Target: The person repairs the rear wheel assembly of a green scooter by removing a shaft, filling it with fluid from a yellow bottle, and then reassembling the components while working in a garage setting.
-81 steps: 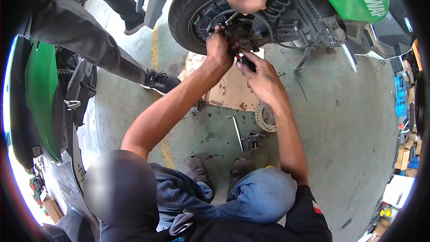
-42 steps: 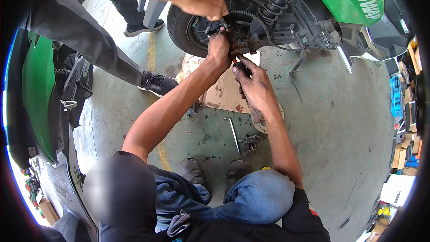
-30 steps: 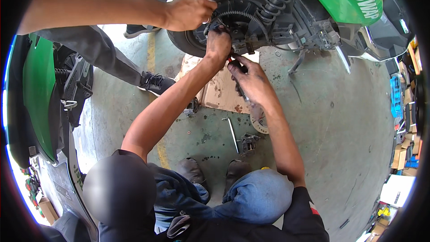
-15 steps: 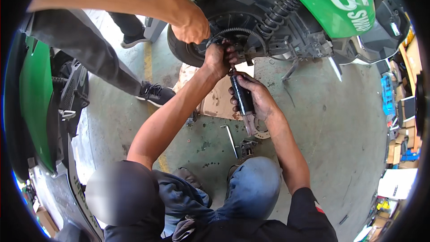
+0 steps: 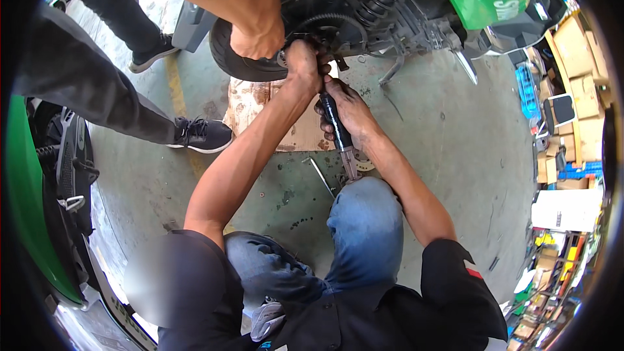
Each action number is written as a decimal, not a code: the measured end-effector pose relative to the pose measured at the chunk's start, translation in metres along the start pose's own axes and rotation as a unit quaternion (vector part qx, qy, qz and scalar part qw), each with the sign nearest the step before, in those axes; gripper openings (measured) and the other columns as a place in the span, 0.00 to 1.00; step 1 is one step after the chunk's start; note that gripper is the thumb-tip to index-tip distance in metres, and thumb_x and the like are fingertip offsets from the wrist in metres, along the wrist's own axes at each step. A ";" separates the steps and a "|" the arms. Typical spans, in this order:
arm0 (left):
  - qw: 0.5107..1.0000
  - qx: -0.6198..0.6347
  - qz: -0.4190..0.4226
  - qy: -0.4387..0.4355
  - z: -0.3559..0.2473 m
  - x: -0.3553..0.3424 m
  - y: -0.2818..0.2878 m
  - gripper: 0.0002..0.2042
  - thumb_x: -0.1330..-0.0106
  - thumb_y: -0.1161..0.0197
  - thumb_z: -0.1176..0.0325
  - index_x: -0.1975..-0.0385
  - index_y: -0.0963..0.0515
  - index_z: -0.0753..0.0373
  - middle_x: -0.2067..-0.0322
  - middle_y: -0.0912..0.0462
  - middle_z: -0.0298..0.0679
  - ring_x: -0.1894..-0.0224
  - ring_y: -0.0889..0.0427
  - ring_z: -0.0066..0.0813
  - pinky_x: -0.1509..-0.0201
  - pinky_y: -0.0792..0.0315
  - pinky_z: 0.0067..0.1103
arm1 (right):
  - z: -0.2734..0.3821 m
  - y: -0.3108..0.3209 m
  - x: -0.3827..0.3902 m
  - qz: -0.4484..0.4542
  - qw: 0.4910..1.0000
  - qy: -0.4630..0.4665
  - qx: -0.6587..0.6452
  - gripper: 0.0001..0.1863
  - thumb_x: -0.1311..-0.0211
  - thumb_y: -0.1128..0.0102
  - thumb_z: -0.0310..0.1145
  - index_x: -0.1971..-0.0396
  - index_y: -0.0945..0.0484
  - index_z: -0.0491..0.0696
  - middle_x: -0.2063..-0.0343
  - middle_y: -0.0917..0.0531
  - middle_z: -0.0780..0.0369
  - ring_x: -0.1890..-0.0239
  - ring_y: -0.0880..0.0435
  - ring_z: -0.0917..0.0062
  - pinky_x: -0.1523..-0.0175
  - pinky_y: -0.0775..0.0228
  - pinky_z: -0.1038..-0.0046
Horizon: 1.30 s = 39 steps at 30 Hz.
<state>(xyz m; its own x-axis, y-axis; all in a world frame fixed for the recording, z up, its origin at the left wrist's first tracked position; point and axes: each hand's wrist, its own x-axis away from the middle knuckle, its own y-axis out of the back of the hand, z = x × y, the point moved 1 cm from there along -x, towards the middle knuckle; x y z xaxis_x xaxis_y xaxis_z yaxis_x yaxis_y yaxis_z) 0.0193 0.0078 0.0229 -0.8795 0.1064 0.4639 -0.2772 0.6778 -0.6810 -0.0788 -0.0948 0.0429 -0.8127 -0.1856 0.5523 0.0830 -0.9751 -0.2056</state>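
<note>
Black cylinder (image 5: 332,114) fills the curled right hand (image 5: 350,112); left hand (image 5: 302,63) reaches forward, its grip unclear.

The person wears a black short-sleeved shirt (image 5: 364,325) with a vertical front seam, a small blue marking (image 5: 265,346) at the lower edge of view and a bunched grey piece (image 5: 266,322), cloth-like, against its front. The right sleeve (image 5: 452,292) carries a small red-and-white patch (image 5: 472,269) on its outer side, while the left sleeve (image 5: 205,266) is plain black where it shows, blurred toward the shoulder; below both hems the forearms are bare, down to an ungloved left hand (image 5: 303,58) and right hand (image 5: 351,114). Blue jeans (image 5: 367,231) cover the legs, faded paler over the knees and creased into folds.
</note>
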 end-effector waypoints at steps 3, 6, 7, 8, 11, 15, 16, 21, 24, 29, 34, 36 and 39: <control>0.999 -0.007 -0.031 -0.004 0.002 -0.004 0.007 0.06 0.42 0.55 0.70 0.79 0.31 0.57 0.83 0.34 0.34 0.85 0.40 0.25 0.81 0.46 0.23 | -0.002 -0.007 -0.005 -0.014 1.000 0.003 0.014 0.21 0.27 0.52 0.57 0.65 0.32 0.53 0.78 0.27 0.67 0.86 0.30 0.81 0.83 0.40 0.76; 0.997 -0.046 -0.037 -0.055 0.003 -0.011 0.013 0.07 0.41 0.54 0.69 0.78 0.29 0.57 0.83 0.31 0.35 0.83 0.37 0.25 0.80 0.44 0.23 | -0.005 -0.009 -0.010 0.017 1.000 -0.001 -0.008 0.20 0.26 0.54 0.56 0.64 0.32 0.53 0.78 0.27 0.67 0.86 0.31 0.81 0.83 0.40 0.76; 0.999 -0.027 0.015 -0.044 0.002 -0.013 0.020 0.07 0.39 0.53 0.68 0.77 0.28 0.57 0.82 0.31 0.34 0.82 0.35 0.25 0.79 0.41 0.23 | -0.005 -0.010 -0.010 0.009 1.000 -0.002 0.006 0.20 0.26 0.55 0.56 0.62 0.32 0.53 0.78 0.27 0.67 0.86 0.31 0.81 0.83 0.41 0.76; 0.999 -0.028 0.009 -0.044 0.005 -0.014 0.023 0.07 0.39 0.53 0.68 0.77 0.28 0.57 0.82 0.31 0.34 0.82 0.35 0.25 0.79 0.41 0.23 | -0.006 -0.010 -0.009 0.014 1.000 -0.007 0.004 0.20 0.26 0.55 0.56 0.62 0.32 0.53 0.78 0.27 0.67 0.86 0.31 0.81 0.83 0.41 0.76; 0.998 -0.002 -0.056 -0.043 0.002 0.000 0.002 0.06 0.46 0.57 0.75 0.74 0.33 0.54 0.81 0.38 0.30 0.84 0.43 0.23 0.80 0.51 0.21 | -0.007 -0.003 -0.010 0.015 1.000 0.007 -0.018 0.19 0.26 0.54 0.57 0.61 0.32 0.55 0.78 0.27 0.67 0.87 0.31 0.81 0.84 0.41 0.76; 0.998 0.008 -0.056 -0.021 -0.001 0.001 0.002 0.07 0.48 0.58 0.75 0.74 0.34 0.54 0.79 0.38 0.30 0.83 0.43 0.23 0.79 0.51 0.22 | -0.006 -0.002 -0.010 0.022 1.000 0.005 -0.002 0.20 0.27 0.55 0.58 0.61 0.33 0.55 0.78 0.27 0.67 0.87 0.32 0.81 0.84 0.41 0.76; 0.998 0.007 -0.056 -0.023 -0.002 0.000 0.002 0.07 0.48 0.58 0.75 0.74 0.34 0.54 0.79 0.38 0.30 0.83 0.43 0.23 0.79 0.51 0.22 | -0.006 -0.002 -0.009 0.023 1.000 0.006 -0.003 0.20 0.27 0.55 0.58 0.61 0.33 0.55 0.78 0.27 0.67 0.87 0.32 0.81 0.84 0.41 0.76; 0.998 0.017 -0.057 -0.018 -0.003 0.004 -0.003 0.07 0.49 0.58 0.74 0.74 0.34 0.53 0.79 0.38 0.30 0.81 0.41 0.24 0.78 0.50 0.22 | -0.005 0.000 -0.009 0.025 1.000 0.000 -0.013 0.21 0.27 0.54 0.59 0.62 0.34 0.54 0.79 0.28 0.66 0.88 0.32 0.81 0.85 0.41 0.76; 0.999 0.022 -0.045 -0.010 -0.005 0.002 0.000 0.08 0.49 0.58 0.74 0.74 0.34 0.52 0.80 0.40 0.30 0.81 0.43 0.24 0.78 0.50 0.23 | -0.008 0.000 -0.012 0.037 0.999 0.009 -0.012 0.22 0.28 0.54 0.59 0.61 0.34 0.54 0.79 0.28 0.66 0.88 0.32 0.81 0.85 0.40 0.75; 0.998 0.032 -0.043 -0.010 -0.003 0.000 0.002 0.08 0.49 0.59 0.75 0.75 0.34 0.51 0.80 0.42 0.29 0.82 0.46 0.23 0.78 0.52 0.22 | -0.006 -0.002 -0.010 0.024 1.000 0.006 -0.002 0.22 0.28 0.53 0.60 0.60 0.33 0.54 0.79 0.28 0.66 0.88 0.31 0.81 0.85 0.40 0.76; 0.998 0.047 -0.038 -0.001 -0.006 0.006 -0.003 0.08 0.49 0.59 0.75 0.76 0.35 0.51 0.81 0.43 0.28 0.83 0.47 0.21 0.80 0.53 0.21 | -0.006 -0.001 -0.009 0.025 0.999 0.022 0.004 0.22 0.29 0.53 0.61 0.60 0.33 0.55 0.79 0.28 0.66 0.88 0.31 0.81 0.85 0.40 0.77; 0.999 0.043 -0.023 -0.012 0.001 -0.007 0.006 0.11 0.31 0.57 0.65 0.73 0.29 0.57 0.82 0.31 0.33 0.85 0.38 0.24 0.83 0.45 0.23 | -0.007 -0.002 -0.010 0.027 0.999 0.021 -0.004 0.23 0.29 0.53 0.62 0.60 0.33 0.55 0.79 0.28 0.66 0.88 0.31 0.81 0.85 0.40 0.77; 0.998 0.032 -0.047 -0.018 0.000 -0.006 0.002 0.12 0.31 0.57 0.64 0.73 0.28 0.57 0.83 0.31 0.33 0.85 0.38 0.24 0.83 0.44 0.23 | -0.006 -0.003 -0.010 0.021 1.000 0.020 -0.002 0.22 0.29 0.53 0.62 0.60 0.33 0.56 0.79 0.28 0.66 0.88 0.31 0.81 0.85 0.40 0.77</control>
<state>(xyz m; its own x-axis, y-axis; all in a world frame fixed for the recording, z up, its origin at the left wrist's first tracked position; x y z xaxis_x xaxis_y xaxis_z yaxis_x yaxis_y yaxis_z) 0.0236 0.0088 0.0189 -0.8612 0.0179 0.5080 -0.3821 0.6361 -0.6703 -0.0743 -0.0892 0.0330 -0.8305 -0.2221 0.5108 0.1163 -0.9660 -0.2310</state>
